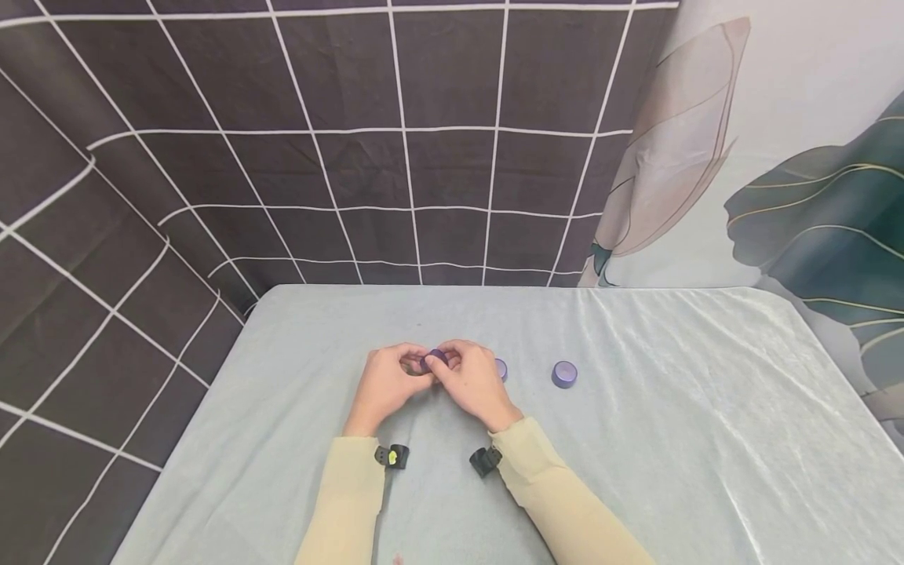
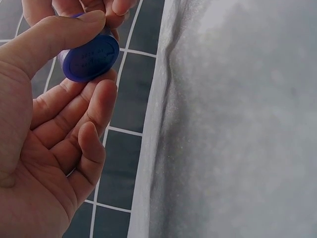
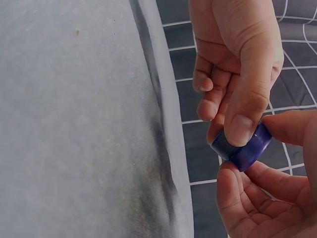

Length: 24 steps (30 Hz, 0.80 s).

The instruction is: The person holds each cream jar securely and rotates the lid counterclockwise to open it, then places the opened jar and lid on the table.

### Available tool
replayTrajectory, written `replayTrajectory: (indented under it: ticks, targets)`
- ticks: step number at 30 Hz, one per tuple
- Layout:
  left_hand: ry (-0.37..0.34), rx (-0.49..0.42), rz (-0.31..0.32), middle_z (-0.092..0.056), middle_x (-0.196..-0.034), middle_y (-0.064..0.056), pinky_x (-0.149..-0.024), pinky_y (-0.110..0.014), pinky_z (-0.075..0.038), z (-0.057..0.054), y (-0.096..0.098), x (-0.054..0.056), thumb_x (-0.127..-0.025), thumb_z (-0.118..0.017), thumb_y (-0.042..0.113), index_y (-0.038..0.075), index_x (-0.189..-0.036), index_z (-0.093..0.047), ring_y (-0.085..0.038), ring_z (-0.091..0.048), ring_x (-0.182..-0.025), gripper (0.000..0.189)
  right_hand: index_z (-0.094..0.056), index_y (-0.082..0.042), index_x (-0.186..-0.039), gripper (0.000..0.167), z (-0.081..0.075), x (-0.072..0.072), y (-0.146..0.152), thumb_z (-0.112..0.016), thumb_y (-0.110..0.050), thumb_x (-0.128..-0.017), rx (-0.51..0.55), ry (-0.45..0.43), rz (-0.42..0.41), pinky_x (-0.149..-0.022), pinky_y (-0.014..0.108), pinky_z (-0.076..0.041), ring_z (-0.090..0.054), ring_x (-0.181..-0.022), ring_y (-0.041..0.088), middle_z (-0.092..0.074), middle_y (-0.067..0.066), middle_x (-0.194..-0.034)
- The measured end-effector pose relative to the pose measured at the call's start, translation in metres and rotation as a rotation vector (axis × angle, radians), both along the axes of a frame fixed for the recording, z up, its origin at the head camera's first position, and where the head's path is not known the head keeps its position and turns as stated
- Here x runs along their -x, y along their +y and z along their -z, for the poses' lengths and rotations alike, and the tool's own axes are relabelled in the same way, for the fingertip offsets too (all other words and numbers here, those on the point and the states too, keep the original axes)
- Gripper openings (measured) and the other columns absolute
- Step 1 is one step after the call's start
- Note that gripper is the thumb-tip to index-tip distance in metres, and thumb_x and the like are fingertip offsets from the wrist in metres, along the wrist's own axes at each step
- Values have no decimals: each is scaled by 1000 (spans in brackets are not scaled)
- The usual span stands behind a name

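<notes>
Both hands hold a small round purple-blue container (image 1: 435, 359) between them above the table. The left hand (image 1: 388, 384) pinches it by the edge; in the left wrist view its thumb presses near the rim of the flat blue face (image 2: 91, 59), which bears faint printed characters. My right hand (image 1: 476, 378) grips the same container from the other side, thumb and fingers on opposite edges of its purple side (image 3: 252, 148). A similar purple container (image 1: 501, 369) sits just right of the right hand, partly hidden by it. Another one (image 1: 564, 374) stands farther right, its lighter lilac top facing up.
A pale grey-blue cloth (image 1: 678, 439) with creases covers the table. Dark fabric with a white grid (image 1: 452, 169) hangs behind and to the left. At the back right hangs a white curtain (image 1: 678, 259) with leaf patterns. Black camera straps are on both wrists.
</notes>
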<state>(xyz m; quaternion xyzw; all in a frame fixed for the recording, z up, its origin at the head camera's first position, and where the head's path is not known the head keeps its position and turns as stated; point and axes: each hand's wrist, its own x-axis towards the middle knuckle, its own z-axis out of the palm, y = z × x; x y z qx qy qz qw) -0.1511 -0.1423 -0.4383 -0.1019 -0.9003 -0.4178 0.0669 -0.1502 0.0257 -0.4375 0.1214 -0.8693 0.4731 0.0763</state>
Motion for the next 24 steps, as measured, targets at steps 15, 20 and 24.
replayTrajectory:
  ticks: [15, 20, 24]
  targets:
    - [-34, -13, -4, -72, -79, 6, -69, -31, -55, 2, 0, 2, -73, -88, 24, 9, -99, -77, -7, -66, -70, 32, -74, -5, -103, 25, -1, 0, 0, -70, -26, -89, -28, -1, 4, -71, 28, -53, -63, -75, 9, -70, 0, -85]
    - [-32, -15, 0, -72, -79, 6, -69, -30, -55, 2, -1, 2, -73, -88, 24, 9, -99, -77, -7, -66, -70, 32, -74, -4, -104, 26, -2, 0, 0, -70, -25, -89, -27, -5, 0, -72, 29, -53, -64, -76, 10, -70, 1, -87]
    - [-24, -17, 4, -72, -80, 5, -69, -30, -55, 3, -1, 1, -73, -88, 23, 8, -99, -77, -7, -65, -70, 31, -74, -4, -105, 27, -2, -1, -1, -70, -26, -89, -30, -5, -6, -72, 29, -53, -64, -76, 10, -70, 2, -88]
